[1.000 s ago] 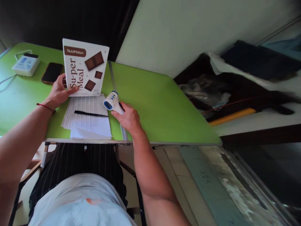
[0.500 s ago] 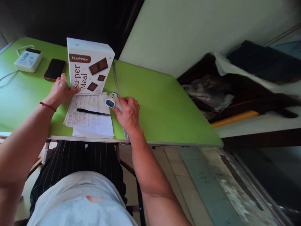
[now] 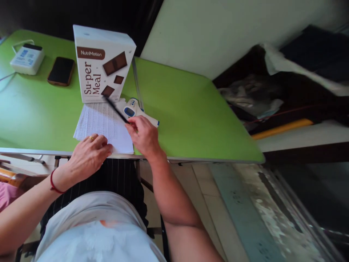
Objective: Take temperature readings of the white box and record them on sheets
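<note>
My right hand [image 3: 144, 134] pinches one end of a black pen [image 3: 116, 109], which tilts up and leftward over handwritten sheets of paper [image 3: 95, 120]. My left hand [image 3: 91, 153] lies over the near edge of these sheets, fingers curled together on the paper; part of the grip is hidden. Just behind the right hand, a white and blue infrared thermometer [image 3: 148, 118] rests on the green table [image 3: 185, 120]. A white NutriMotion box [image 3: 92, 83] stands upright at the far edge of the sheets.
A dark phone [image 3: 61, 71] and a white device with a cable [image 3: 28, 58] lie on the table's left side. A wall [image 3: 196, 36] rises behind the table. To the right is a cluttered shelf with a yellow strip [image 3: 283, 129].
My right hand has let go of the thermometer and lifted the pen off the sheets. My left hand has moved from the box to the near edge of the paper.
</note>
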Demonstrator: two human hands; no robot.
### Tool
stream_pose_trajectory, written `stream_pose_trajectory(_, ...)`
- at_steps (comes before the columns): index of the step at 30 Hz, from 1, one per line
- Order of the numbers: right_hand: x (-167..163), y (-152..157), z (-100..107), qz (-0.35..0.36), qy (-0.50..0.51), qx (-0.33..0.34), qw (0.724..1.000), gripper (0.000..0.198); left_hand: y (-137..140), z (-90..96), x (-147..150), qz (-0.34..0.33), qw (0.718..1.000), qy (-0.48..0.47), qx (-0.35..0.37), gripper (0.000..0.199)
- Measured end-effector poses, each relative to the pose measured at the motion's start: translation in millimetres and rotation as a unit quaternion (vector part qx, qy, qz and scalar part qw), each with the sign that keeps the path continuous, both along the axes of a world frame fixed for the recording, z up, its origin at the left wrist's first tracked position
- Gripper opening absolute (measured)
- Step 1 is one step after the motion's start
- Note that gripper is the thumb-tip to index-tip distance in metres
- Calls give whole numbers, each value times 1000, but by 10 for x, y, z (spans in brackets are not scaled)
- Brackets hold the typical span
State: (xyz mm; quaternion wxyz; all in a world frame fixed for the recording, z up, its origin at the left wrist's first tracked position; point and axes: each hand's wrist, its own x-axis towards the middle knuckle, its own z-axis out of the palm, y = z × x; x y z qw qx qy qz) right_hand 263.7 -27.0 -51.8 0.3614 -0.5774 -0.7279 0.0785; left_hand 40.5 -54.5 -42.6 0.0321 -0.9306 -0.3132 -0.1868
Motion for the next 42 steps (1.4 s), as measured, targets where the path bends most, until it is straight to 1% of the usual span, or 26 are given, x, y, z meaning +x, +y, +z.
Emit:
stream_pose_trajectory(1,-11,-44,-14,-3,78,5,997,14,-33,-50,-5,4,1000,-9,19,26)
stream_pose_trajectory(3,-63,-138,-54,-2,220,5,976,15,-64,-115,2,15,998,-31,49,26)
stream_pose_trajectory(4,-99,-184,-76,1,270,1,963,15,-70,-132,15,21,997,-40,56,26)
stream_pose_trajectory(6,-170,-260,-116,12,314,-9,949,12,-72,-143,54,33,996,-55,54,26)
stream_pose_trajectory(9,-233,-325,-153,17,300,-14,954,4,-73,-144,107,52,995,-68,48,30)
stream_pose_trajectory(12,-249,-352,-173,2,285,-5,958,3,-80,-156,106,54,994,-82,57,32)
stream_pose_trajectory(15,-254,-369,-186,-2,269,18,963,9,-87,-175,64,35,993,-90,61,31)
stream_pose_trajectory(19,-266,-372,-193,26,229,46,972,16,-88,-191,31,24,993,-90,69,27)
stream_pose_trajectory(22,-274,-361,-201,29,213,47,976,17,-87,-194,35,24,993,-94,69,26)
stream_pose_trajectory(28,-284,-349,-212,38,213,65,974,17,-85,-197,39,21,993,-99,68,25)
stream_pose_trajectory(36,-279,-345,-206,41,187,49,980,15,-81,-215,39,20,993,-97,61,27)
stream_pose_trajectory(42,-272,-344,-179,33,178,22,983,16,-84,-210,42,23,994,-97,51,26)
